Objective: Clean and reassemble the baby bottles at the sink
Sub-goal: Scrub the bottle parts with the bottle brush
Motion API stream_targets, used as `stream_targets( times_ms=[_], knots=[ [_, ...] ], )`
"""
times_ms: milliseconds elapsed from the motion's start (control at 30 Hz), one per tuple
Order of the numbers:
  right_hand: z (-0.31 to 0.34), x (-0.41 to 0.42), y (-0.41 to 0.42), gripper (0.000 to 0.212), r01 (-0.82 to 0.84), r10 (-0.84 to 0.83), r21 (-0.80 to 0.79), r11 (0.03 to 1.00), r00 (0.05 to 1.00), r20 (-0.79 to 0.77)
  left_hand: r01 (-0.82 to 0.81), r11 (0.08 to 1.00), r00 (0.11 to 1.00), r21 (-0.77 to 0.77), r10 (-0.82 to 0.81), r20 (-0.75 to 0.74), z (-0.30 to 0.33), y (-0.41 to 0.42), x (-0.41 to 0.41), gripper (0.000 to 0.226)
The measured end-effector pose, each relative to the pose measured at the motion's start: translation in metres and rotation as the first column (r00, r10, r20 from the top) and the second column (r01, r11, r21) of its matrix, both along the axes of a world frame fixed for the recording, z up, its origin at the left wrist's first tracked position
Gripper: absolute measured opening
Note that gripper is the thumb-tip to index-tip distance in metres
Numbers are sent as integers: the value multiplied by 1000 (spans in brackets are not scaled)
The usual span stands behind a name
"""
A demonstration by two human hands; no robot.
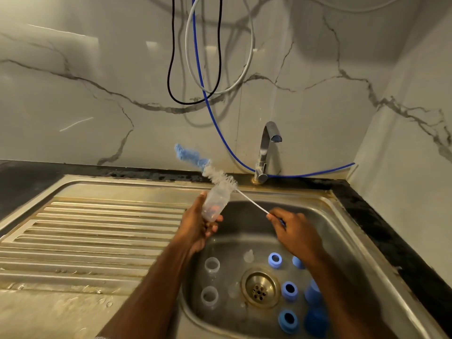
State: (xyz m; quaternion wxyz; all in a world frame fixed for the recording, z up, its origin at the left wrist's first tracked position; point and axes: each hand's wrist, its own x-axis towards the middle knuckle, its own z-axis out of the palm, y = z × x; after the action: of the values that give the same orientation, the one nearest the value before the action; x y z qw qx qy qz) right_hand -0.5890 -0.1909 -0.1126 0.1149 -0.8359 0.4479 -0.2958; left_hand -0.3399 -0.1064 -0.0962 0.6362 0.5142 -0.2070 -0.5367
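Above the sink's [362, 243] far left corner, we curl our left hand [195, 231] around the clear bottle [216, 204]. Our right hand [297, 232] pinches the brush [220, 176] wire; the bristles protrude beyond the bottle's mouth.

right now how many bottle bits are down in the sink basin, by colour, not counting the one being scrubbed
blue rings: 3
other blue pieces, partly hidden by the right arm: 3
clear bottles: 2
clear teats: 2
total: 10
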Motion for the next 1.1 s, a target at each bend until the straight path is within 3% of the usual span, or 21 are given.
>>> stream_targets(
  times_ms=[133, 233, 333, 433, 533, 600, 667, 800, 867, 933, 1100],
  knots=[
    [1, -6, -3, 18, -18, 18, 39, 999, 1000, 20, -43, 998, 991, -38, 38, -127, 1, 1, 15, 63],
    [1, -18, -7, 17, -43, 41, 105, 994, 999, 22, -38, 999, 993, -34, 34, -117, 2, 4, 21, 64],
    [-1, -1, 0, 20, -34, 34, 54, 998, 999, 12, 40, 999, 996, -31, -42, -79, 3, 3, 1, 61],
    [1, 4, 2, 20, -13, 13, 16, 1000, 999, 44, 53, 997, 986, -50, -60, -155, 6, 3, -1, 62],
    [3, -17, -6, 17, -63, 60, 96, 993, 997, 41, 22, 997, 977, -80, -38, -211, 7, 6, 15, 64],
    [2, -20, -6, 14, -81, 77, 122, 989, 996, 34, 21, 997, 992, -72, -30, -123, 5, 6, 15, 62],
    [-2, -9, -3, 14, -53, 53, 85, 995, 999, 6, 22, 996, 998, -83, -17, 59, 1, 3, 4, 59],
    [-4, 1, -1, 17, -15, 15, 55, 998, 1000, -12, -46, 976, 918, -212, 125, 378, -8, 1, -2, 52],
    [-2, -10, -4, 18, -19, 21, 102, 995, 1000, -16, -125, 955, 799, -268, 257, 544, -12, 1, 8, 46],
    [1, -15, -3, 21, -21, 27, 154, 988, 999, -33, -145, 926, 591, -349, 364, 720, -15, -2, 14, 47],
    [2, 15, 12, 22, 39, -28, 92, 995, 993, -117, 15, 914, 97, -405, 401, 911, -14, -9, -2, 60]
  ],
)
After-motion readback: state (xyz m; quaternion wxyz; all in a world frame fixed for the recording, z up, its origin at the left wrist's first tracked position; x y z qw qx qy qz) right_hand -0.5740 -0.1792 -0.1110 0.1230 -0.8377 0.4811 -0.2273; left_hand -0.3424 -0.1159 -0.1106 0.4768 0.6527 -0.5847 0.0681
